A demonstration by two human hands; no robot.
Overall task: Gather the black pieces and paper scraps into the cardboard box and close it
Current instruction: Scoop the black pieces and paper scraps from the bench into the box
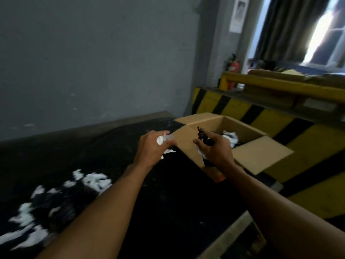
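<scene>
An open cardboard box (186, 141) stands on the black table surface at centre right, flaps spread outward, with white paper and dark bits inside (231, 137). My left hand (151, 148) hovers just left of the box and grips white paper scraps (162, 140). My right hand (214, 148) is at the box's near wall, holding black pieces (205, 140) together with some white paper. Several white paper scraps (93, 181) lie scattered over the table at lower left, mixed with dark pieces that are hard to make out against the surface.
A grey wall (93, 62) rises behind the table. A yellow-and-black striped barrier (280, 118) runs behind and right of the box, with a yellow rail and cardboard stacked above it. A red fire extinguisher (234, 66) stands at the wall's corner.
</scene>
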